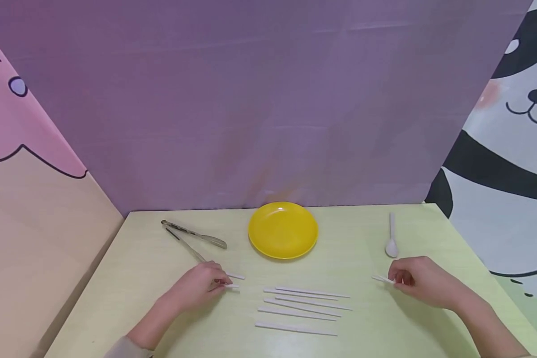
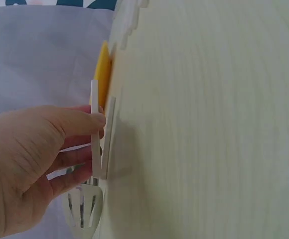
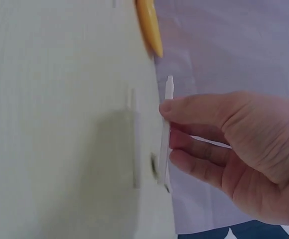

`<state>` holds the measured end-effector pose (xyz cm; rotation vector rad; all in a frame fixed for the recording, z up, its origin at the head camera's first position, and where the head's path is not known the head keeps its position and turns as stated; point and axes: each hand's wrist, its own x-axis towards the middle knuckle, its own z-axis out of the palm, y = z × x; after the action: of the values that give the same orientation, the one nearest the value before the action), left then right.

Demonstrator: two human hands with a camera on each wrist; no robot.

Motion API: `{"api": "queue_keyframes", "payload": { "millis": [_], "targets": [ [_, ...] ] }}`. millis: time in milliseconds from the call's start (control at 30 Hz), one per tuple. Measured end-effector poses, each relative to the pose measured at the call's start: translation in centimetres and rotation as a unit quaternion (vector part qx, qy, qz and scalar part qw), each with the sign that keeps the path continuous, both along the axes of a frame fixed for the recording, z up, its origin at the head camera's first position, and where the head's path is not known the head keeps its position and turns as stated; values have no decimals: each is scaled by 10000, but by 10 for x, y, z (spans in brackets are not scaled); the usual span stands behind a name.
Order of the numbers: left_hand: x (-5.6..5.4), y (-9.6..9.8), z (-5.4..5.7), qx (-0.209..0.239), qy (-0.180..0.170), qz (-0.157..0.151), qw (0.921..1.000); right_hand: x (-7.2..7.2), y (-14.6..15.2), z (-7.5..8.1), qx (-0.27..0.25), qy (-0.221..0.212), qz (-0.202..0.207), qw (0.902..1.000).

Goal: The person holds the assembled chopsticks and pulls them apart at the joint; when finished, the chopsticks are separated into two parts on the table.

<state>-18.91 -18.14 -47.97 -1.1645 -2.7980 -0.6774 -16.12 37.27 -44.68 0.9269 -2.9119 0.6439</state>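
In the head view my left hand (image 1: 199, 284) is left of centre, low over the table. Its thumb and fingers pinch a short white stick (image 2: 94, 94), which stands out past the thumb in the left wrist view. A second short white stick (image 2: 108, 137) lies on the table beside it. Over at the right, my right hand (image 1: 431, 284) pinches another short white stick (image 3: 164, 154) between thumb and fingers. Close to that one, a similar stick (image 3: 136, 159) lies on the tabletop. Between the hands lie several longer white sticks (image 1: 295, 328), roughly parallel.
A yellow plate (image 1: 283, 229) sits at the back middle of the table. Metal tongs (image 1: 192, 232), spread apart, lie behind the left hand, which covers part of one arm. Beyond the right hand is a pale spoon (image 1: 391, 247). A purple cloth (image 1: 268, 109) hangs behind the table.
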Motion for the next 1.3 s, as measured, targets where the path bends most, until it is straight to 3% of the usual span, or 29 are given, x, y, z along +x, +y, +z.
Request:
{"api": "queue_keyframes", "payload": {
  "millis": [333, 500, 700, 900, 1033, 1300],
  "targets": [
    [-7, 4, -10, -278, -5, 240, 9993, -4, -6, -17, 78, -371, 37, 9993],
    [-9, 7, -10, -260, 25, 336, 9991, -5, -6, -18, 126, -150, 64, 9998],
    [-9, 13, -9, -394, 558, 345, 9971, -5, -5, -19, 137, -65, 71, 9999],
    [-7, 24, -7, -499, 883, 603, 9930, -8, -11, -17, 68, 195, 197, 9996],
    [-6, 34, -1, -438, 848, 608, 9936, -10, -21, -10, 59, 253, 139, 9996],
    [-3, 74, 10, -388, 500, 263, 9976, -17, -56, 0, 2, -259, 317, 9992]
  ]
}}
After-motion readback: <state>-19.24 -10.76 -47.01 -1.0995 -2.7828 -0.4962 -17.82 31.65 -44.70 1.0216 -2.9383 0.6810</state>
